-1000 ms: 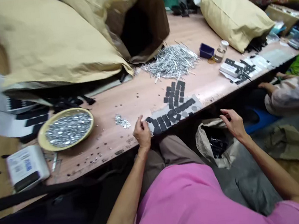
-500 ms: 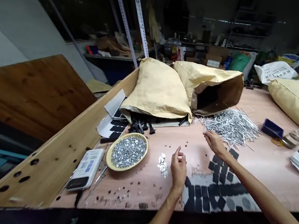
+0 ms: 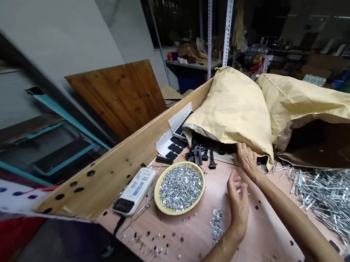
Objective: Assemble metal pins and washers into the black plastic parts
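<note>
Reaching step, apparently: right hand (image 3: 247, 158) at the mouth of the kraft-paper sack (image 3: 228, 107), beyond and right of the yellow bowl (image 3: 178, 211), fingertips hidden, grip undeterminable; left hand (image 3: 238, 202), right of the bowl, loosely curled, apparently unladen. Next calls for secure fingertip purchase.

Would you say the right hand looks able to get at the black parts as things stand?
Probably yes: the right hand is at the mouth of the bag, and the black parts lie along it, with nothing tall seen between.
</note>
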{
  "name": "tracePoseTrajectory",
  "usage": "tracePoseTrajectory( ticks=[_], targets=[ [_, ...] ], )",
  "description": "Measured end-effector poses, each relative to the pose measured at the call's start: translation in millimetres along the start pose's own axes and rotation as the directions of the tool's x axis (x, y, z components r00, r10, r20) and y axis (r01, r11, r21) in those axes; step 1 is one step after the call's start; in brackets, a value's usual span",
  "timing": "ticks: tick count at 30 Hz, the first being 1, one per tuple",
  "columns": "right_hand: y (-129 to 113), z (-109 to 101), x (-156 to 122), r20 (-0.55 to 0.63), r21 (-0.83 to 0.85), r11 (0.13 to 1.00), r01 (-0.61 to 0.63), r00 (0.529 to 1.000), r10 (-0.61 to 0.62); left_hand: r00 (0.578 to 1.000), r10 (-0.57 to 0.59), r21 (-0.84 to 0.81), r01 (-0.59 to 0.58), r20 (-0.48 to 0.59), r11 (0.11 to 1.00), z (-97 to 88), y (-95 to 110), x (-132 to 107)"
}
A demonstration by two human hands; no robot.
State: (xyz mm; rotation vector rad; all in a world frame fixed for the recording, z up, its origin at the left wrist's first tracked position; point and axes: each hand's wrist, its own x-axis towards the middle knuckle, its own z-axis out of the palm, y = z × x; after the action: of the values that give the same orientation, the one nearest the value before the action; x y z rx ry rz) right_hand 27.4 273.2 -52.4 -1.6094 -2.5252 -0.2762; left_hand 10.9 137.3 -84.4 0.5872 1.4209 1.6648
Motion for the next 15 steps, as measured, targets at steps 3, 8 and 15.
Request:
tracePoseTrajectory(
  ticks=[3, 8, 15],
  targets=[
    [2.7, -14.6, 29.1, -0.101, -0.044, 0.993, -0.109, 0.989, 0.104, 0.992, 0.036, -0.062, -0.044, -0.119, 0.997, 11.8, 4.9, 30.2],
    [33.4, -66.1, 77.0, -0.178, 0.139, 0.958, -0.252, 0.945, 0.275, 0.939, 0.258, 0.206, -0.213, -0.225, 0.955, 27.8, 6.8, 90.6],
    [18.0, -48.0, 53.3, 0.038, 0.440, 0.897, -0.031, 0.999, 0.015, 0.934, 0.355, 0.802, -0.235, 0.030, 0.549, 33.9, 19.6, 166.2]
  ],
)
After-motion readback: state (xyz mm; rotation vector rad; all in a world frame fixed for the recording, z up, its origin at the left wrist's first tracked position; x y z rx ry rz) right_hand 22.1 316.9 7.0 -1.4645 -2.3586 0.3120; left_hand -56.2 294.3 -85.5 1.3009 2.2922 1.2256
